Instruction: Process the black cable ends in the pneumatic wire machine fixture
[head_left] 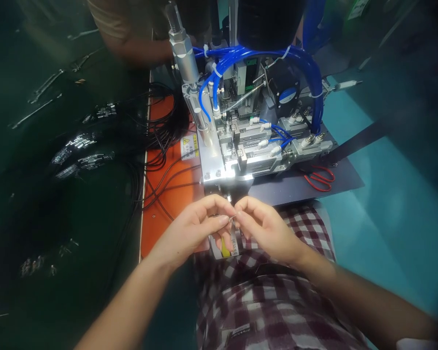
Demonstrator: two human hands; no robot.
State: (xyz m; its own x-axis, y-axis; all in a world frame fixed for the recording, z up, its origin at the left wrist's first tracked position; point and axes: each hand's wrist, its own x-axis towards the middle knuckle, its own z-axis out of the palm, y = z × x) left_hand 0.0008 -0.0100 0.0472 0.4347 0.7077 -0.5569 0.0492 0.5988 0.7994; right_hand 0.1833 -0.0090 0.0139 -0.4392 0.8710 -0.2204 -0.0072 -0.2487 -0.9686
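My left hand (204,221) and my right hand (259,223) meet just in front of a metal pneumatic machine (248,150). Between the fingertips of both sits a small, thin metal part (232,218), too small to name. Thumb and forefinger are pinched together on each hand, and both seem to touch the part. Below the fingers, a white and yellow label (224,247) is partly covered. Behind the hands, the machine carries clamps, cylinders and blue air hoses (237,53).
Red-handled scissors (320,179) lie on the grey plate at right. Black cables (162,131) coil over the orange board (164,194). Piles of small metal parts (82,143) lie on the dark green surface at left. Another person's arm (138,46) reaches in behind the machine.
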